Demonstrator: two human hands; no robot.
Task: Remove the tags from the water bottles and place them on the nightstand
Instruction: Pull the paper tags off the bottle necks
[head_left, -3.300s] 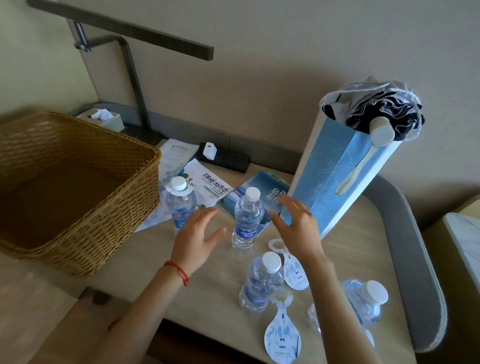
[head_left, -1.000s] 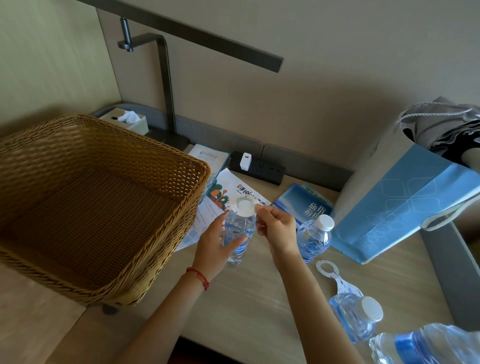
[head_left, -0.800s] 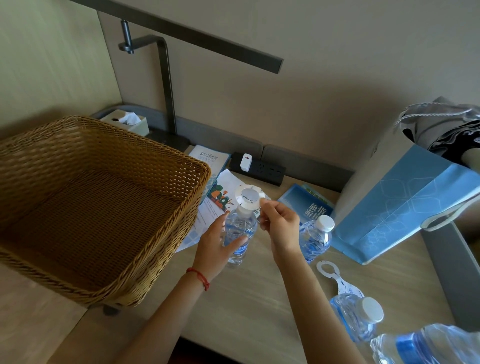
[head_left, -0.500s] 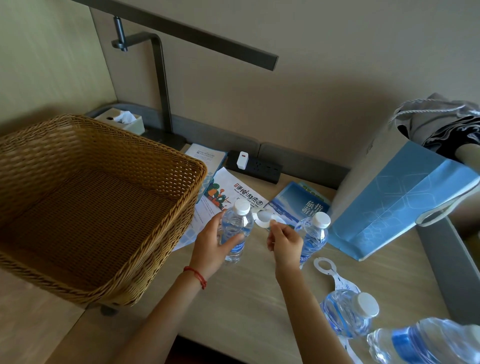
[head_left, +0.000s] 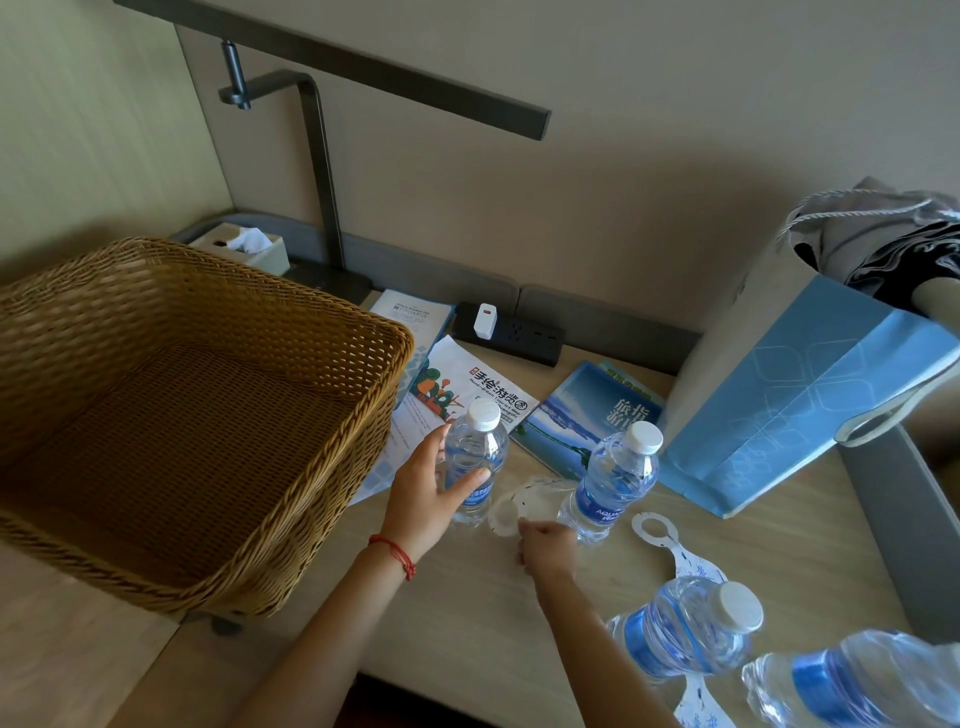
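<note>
The left hand (head_left: 426, 499) gripped an upright water bottle (head_left: 475, 462) on the surface (head_left: 467, 613), while the right hand's (head_left: 545, 545) curled fingers (head_left: 524, 532) pinched a blurred white tag (head_left: 524, 501) beside it.

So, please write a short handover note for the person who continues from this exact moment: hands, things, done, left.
Left hand: grips the upright bottle near the basket; no tag on its neck.
Right hand: pinches the blurred tag just above the nightstand.
Second upright bottle: no tag on its neck.
Another removed tag lies flat to the right.
Two bottles at the lower right: whether they carry tags cannot be told.
Left: set the held tag down, check those two.
</note>
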